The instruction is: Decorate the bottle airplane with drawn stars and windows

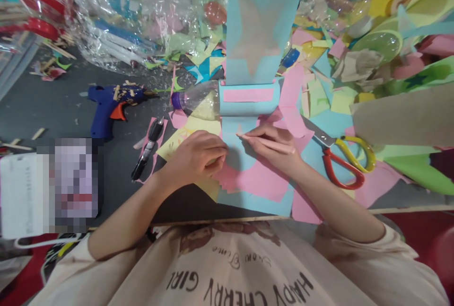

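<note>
Dark worktop (73,76): R hand (271,155) grasps pale pen (278,146) approx. crosswise, tip L over blue paper (238,154); L hand (200,154) beside, curled, can't tell if holding.

A single camera, worn on the person's head, is looking forward and steeply down onto the bench (71,117). It is facing from the bench's near edge toward its far side, so the near edge is crossing the lower part of the view, with the shirt (227,266) filling the space below. The view is sitting close, holding the left hand (200,157) and right hand (271,143) around its middle, and spreading wide along the bench both ways.
</note>
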`<state>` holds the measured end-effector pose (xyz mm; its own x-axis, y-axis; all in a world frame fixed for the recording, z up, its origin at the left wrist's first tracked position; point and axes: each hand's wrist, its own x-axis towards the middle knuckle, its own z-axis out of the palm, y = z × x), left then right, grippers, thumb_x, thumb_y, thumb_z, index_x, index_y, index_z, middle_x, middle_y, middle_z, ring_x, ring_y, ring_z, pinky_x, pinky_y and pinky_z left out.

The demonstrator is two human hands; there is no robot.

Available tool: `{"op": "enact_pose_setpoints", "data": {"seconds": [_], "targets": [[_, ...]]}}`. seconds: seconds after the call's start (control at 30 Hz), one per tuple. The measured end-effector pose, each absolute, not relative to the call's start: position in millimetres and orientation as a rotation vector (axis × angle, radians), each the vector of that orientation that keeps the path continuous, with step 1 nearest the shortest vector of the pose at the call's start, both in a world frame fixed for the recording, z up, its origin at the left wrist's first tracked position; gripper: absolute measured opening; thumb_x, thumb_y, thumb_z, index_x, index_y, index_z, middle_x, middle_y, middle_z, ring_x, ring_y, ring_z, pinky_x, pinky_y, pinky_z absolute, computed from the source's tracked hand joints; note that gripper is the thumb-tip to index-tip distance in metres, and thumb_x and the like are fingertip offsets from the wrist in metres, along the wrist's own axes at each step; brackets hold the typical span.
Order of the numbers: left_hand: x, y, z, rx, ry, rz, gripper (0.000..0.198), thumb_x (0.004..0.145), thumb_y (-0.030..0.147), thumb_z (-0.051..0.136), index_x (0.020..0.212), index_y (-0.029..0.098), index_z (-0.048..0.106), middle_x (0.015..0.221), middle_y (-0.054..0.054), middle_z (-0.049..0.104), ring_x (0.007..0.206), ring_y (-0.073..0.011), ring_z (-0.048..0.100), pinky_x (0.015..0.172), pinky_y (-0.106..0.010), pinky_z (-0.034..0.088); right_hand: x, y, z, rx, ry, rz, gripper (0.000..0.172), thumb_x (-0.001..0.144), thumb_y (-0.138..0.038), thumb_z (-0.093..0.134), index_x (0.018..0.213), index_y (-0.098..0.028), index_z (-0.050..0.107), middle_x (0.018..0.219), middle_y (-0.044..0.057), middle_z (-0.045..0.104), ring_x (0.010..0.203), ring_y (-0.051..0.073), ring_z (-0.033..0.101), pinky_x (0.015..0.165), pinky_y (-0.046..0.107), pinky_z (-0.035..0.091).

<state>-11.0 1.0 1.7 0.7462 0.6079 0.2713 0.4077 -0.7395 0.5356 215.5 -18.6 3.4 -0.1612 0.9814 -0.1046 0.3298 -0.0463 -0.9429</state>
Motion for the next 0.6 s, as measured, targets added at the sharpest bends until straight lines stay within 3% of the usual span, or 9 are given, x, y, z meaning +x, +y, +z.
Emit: {"op": "enact_pose_setpoints", "data": {"seconds": [0.27,0.6], "targets": [[-12.0,1.0,1.0,2.472,0.793,0.554,0.023,0.093,0.016,0.048,0.089,0.019,0.07,0.092,-0.003,0.075,0.085,-0.0155,0.068,0.082,-0.031,0.051,217.4,-18.6,-4.2,-1.402,-1.436,1.224,0.011,0.082,-0.031,0.066,0.077,-0.022,0.069,0.073,0.001,0.07,0.067,0.015,0.063,0.057,0.028,0.05],[-11.2,1.4,-0.3,2.487,0.764,0.611,0.024,0.094,0.015,0.047,0.088,0.018,0.07,0.09,-0.003,0.075,0.082,-0.0151,0.067,0.079,-0.03,0.05,217.9,-18.2,0.6,-1.399,-1.664,1.247,0.019,0.084,-0.03,0.065,0.068,-0.021,0.067,0.068,0.002,0.069,0.064,0.014,0.062,0.059,0.028,0.048]]}}
